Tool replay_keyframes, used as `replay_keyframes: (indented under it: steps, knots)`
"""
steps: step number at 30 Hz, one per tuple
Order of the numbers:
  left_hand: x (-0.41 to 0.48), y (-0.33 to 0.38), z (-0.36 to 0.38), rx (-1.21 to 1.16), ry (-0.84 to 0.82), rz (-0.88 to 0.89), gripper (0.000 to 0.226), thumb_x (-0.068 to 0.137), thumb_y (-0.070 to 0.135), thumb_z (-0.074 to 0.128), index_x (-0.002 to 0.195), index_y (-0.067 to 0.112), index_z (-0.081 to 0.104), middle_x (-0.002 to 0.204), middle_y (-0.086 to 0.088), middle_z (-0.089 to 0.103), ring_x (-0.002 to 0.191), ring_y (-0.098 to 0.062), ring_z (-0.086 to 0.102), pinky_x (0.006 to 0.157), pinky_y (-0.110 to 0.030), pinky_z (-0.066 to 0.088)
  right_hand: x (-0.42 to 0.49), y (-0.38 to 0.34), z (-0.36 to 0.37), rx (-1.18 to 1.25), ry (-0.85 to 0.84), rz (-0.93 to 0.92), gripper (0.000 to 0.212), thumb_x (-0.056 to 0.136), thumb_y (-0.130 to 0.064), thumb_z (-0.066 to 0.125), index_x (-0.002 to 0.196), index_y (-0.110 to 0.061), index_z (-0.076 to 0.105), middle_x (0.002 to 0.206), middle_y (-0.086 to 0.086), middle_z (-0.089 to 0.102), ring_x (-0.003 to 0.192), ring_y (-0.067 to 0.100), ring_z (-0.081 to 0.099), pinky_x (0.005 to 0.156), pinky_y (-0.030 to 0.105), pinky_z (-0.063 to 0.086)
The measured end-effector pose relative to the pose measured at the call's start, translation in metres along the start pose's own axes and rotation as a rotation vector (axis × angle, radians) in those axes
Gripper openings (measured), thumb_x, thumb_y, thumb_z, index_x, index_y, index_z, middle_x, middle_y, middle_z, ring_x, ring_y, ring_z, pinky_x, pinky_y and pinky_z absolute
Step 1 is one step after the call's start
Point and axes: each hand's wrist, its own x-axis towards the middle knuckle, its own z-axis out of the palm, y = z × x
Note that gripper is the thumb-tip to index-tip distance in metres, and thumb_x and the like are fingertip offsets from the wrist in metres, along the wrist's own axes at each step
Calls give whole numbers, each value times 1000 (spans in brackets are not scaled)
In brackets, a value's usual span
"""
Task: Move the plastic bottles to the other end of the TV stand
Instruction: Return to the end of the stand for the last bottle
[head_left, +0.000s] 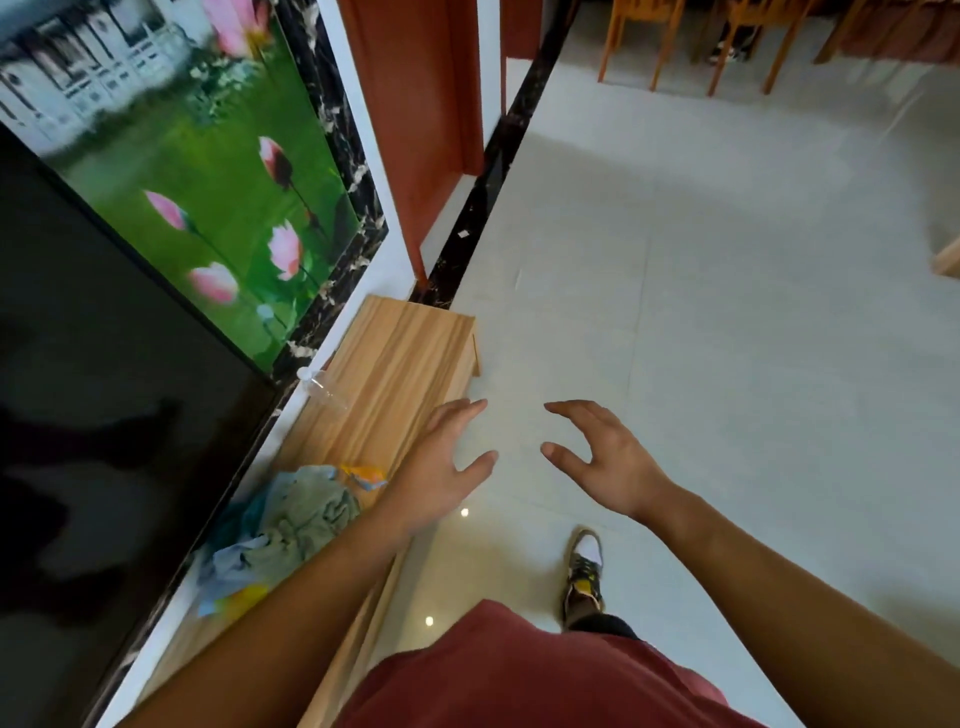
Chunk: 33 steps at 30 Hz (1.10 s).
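Centrally, the left hand (441, 457) and right hand (602, 457) hover with fingers spread, grasping nothing, palms facing each other. Just beyond the left hand's fingertips, a clear plastic bottle (326, 391) lies on its side on the wooden TV stand (400, 348), near the wall. Beside the left forearm, crumpled cloths (291, 519) rest on the stand.

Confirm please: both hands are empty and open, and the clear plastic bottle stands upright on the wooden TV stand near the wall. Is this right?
Not quite. In the head view the clear plastic bottle lies on its side on the wooden TV stand near the wall. The left hand and right hand are indeed empty and open.
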Motion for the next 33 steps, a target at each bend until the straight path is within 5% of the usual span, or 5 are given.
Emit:
replay_keyframes:
  steps: [11, 14, 29, 33]
  knots:
    - [116, 30, 11, 10, 201, -170, 62, 89, 35, 67, 145, 30, 41, 144, 13, 40, 133, -2, 38, 112, -26, 35, 156, 49, -91, 5, -202, -162, 57, 95, -55, 53, 147, -35, 42, 149, -10, 45, 138, 9, 37, 112, 29, 34]
    - [127, 21, 5, 3, 268, -193, 64, 84, 46, 65, 142, 27, 46, 143, 6, 46, 132, -8, 43, 108, -33, 42, 185, 45, -87, 36, -286, -199, 58, 95, -55, 54, 147, -35, 41, 150, -10, 44, 139, 9, 38, 112, 32, 36]
    - [185, -77, -96, -102, 611, -416, 57, 86, 26, 71, 136, 34, 46, 141, -1, 45, 132, -15, 44, 109, -40, 42, 376, -53, -29, -71, -449, -457, 54, 95, -48, 59, 145, -34, 44, 147, -12, 44, 130, 0, 34, 108, 26, 35]
    - [188, -107, -125, -53, 679, -509, 59, 84, 34, 65, 139, 21, 49, 143, -7, 47, 137, -22, 40, 114, -37, 35, 415, -83, 6, -92, -516, -515, 55, 95, -48, 59, 145, -32, 45, 149, -6, 45, 135, 9, 38, 109, 28, 35]
